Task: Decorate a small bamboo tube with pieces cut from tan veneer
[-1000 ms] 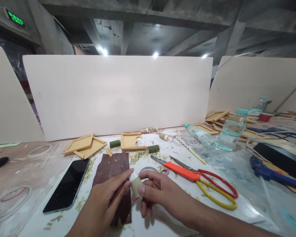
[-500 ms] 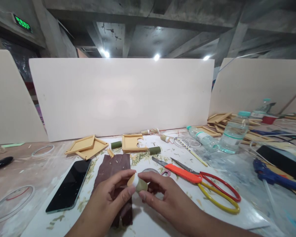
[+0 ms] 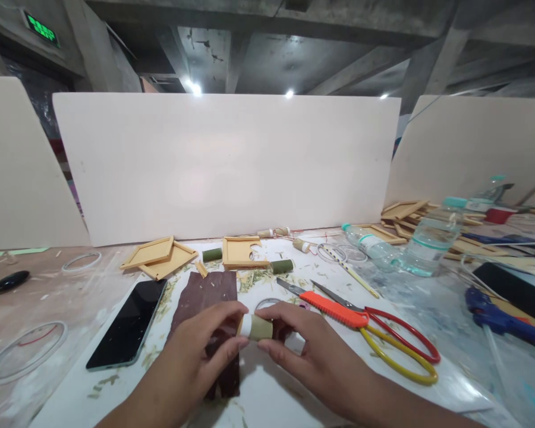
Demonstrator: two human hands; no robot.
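Head view: both hands meet over the near end of the brown sandpaper sheet, which serves as the landmark here. The left hand pinches the pale end of a short bamboo piece between thumb and forefinger; the right hand grips its greenish body from the other side, fingers curled over the top. So both hands are closed around the one piece, which lies sideways just off the sheet's right edge, lifted clear of the table.

Left of the sheet lies a dark phone, face up. Beyond its far end sit wooden trays and two more green bamboo segments. To its right, an orange-handled cutter lies just beside red and yellow scissors; further right stand water bottles and a blue glue gun.

The piece looks light, stiff and hollow, with a smooth skin that could slip; I judge a hold across its round body safest, leaving the cut end free, since thin bamboo walls may splinter under hard pinching
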